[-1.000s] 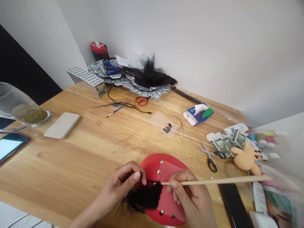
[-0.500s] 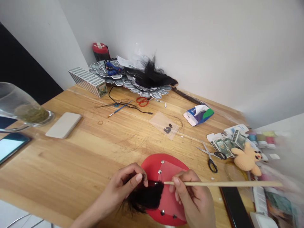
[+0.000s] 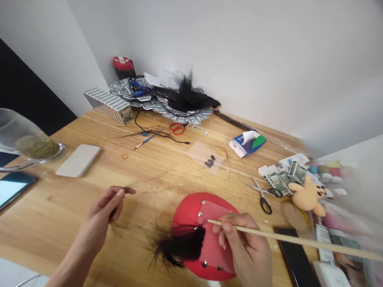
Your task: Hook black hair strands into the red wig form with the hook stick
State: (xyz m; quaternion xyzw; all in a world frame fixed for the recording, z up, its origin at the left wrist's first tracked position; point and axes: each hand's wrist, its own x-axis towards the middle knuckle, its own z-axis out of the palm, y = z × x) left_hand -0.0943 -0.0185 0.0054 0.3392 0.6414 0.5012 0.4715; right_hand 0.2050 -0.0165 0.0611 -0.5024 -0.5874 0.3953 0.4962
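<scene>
A red oval piece (image 3: pixel 188 207) with metal studs lies at the wooden table's near edge. A tuft of black hair (image 3: pixel 179 245) lies across its left side. My right hand (image 3: pixel 247 249) rests on the red piece and holds a long wooden stick (image 3: pixel 287 237), whose tip touches the top of the tuft. My left hand (image 3: pixel 103 215) is off to the left above the table, its fingertips pinching a few thin dark hair strands (image 3: pixel 129 190).
Black-handled scissors (image 3: pixel 263 195), a plush toy (image 3: pixel 308 195) and small boxes lie right. A clear bag (image 3: pixel 206 157), red scissors (image 3: pixel 177 127), a card fan with black hair (image 3: pixel 185 97), a white case (image 3: pixel 78 160), a glass (image 3: pixel 26 139) and phones (image 3: pixel 295 255) surround the work.
My left hand has left the tuft and moved left, pulling away a few strands. The stick's far end has dropped lower to the right.
</scene>
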